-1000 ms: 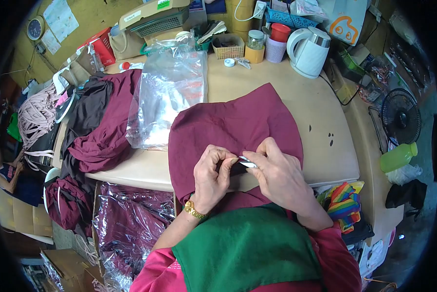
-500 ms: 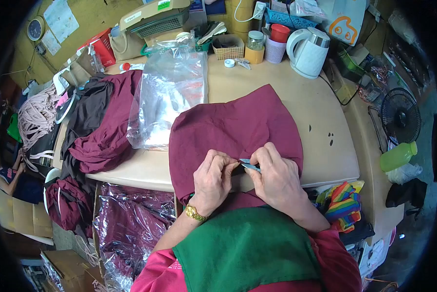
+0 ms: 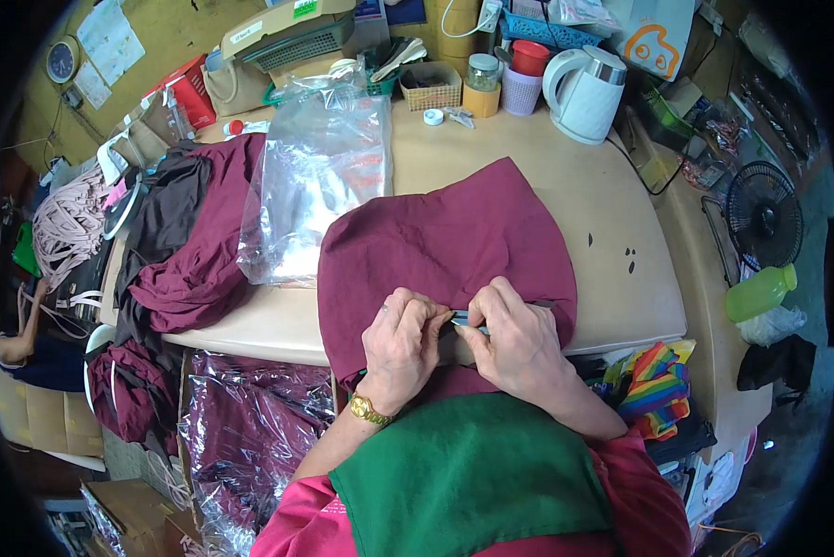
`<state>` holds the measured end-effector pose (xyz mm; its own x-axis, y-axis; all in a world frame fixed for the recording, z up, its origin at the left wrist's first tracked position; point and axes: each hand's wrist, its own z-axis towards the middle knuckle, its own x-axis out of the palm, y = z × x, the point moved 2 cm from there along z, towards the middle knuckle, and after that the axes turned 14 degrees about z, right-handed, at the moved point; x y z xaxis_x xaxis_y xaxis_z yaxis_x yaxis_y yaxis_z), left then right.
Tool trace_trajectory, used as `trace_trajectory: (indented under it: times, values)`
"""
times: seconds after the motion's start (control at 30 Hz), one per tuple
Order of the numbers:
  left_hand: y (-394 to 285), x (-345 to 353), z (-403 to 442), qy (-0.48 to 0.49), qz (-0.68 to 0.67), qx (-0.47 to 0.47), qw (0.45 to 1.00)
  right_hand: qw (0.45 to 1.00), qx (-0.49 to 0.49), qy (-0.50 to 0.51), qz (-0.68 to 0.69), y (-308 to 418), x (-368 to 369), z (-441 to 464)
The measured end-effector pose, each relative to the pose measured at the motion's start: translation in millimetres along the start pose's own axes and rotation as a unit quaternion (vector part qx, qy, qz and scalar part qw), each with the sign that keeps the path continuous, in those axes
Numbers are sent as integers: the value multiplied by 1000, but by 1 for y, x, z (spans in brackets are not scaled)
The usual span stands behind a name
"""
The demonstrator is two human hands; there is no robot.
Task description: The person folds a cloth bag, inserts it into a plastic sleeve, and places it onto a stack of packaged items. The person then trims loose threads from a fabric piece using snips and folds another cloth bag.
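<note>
A maroon cloth piece (image 3: 445,232) lies over the front edge of the beige padded table. At its near edge my left hand (image 3: 400,342), with a gold watch at the wrist, pinches the fabric between thumb and fingers. Close beside it, my right hand (image 3: 519,339) is closed around a small metal tool (image 3: 463,320), whose tip meets the cloth at the left fingertips. The tool's exact kind is hard to make out, since the fingers cover most of it.
Clear plastic bags (image 3: 319,186) and piled maroon and dark cloth (image 3: 203,232) lie to the left. A white kettle (image 3: 584,93) stands at the back, a fan (image 3: 763,218) at the right. Below the table is a box of wrapped maroon items (image 3: 250,427). A co-worker's arm (image 3: 29,325) shows far left.
My right hand and the tool have shifted slightly down and left, closer to my left hand. The co-worker's arm at the far left has moved. The camera view has shifted slightly.
</note>
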<state>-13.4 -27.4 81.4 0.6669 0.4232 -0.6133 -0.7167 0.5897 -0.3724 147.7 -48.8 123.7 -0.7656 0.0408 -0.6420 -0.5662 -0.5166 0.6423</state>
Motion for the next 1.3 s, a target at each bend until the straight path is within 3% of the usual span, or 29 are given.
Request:
trace_trajectory:
  times: [0.27, 0.37, 0.43, 0.47, 0.53, 0.6, 0.63, 0.73, 0.83, 1.0, 1.1, 1.13, 1.2, 1.23, 1.3]
  values:
    - [0, 1, 4, -17, 17, 7, 1000, 999, -24, -9, 27, -12, 12, -4]
    - [18, -7, 2, -51, -61, 10, 997, 998, -13, 16, 57, -17, 15, -5]
    - [45, -23, -13, -27, -161, -251, 954, 996, 35, -29, 71, -26, 8, -1]
    - [55, -33, -8, -8, -113, -278, 954, 995, 87, -6, 44, -36, 3, -1]
    - [48, -45, 15, 36, 14, -136, 990, 990, 131, 13, 44, -68, 3, -2]
    - [60, -26, 10, 111, 170, -49, 978, 992, 117, 32, 43, -103, 7, -8]
    - [78, -11, -3, 195, 223, -93, 951, 993, 115, 18, 15, -118, 11, -11]
    - [121, 21, -29, 208, 265, -135, 932, 996, 92, -21, 5, -132, 7, -13]
    - [122, 18, -28, 195, 243, -130, 941, 993, 118, 19, -21, -131, 6, -14]
    - [86, -18, -3, 129, 162, -118, 971, 997, 79, 23, 11, -132, 3, -11]
    - [49, -16, 5, 131, -28, -63, 989, 996, 89, 16, 21, -132, 6, -11]
    - [45, -8, 0, 200, -60, -74, 975, 996, 89, 17, 22, -133, 7, -11]
    - [22, 8, 1, 192, 40, 38, 980, 995, 93, 25, 4, -137, 8, -12]
    - [25, 10, -5, 191, 40, 37, 980, 995, 93, 26, 3, -138, 1, -12]
    - [34, 20, -15, 262, 96, 97, 955, 970, 46, 146, 188, -137, -21, -4]
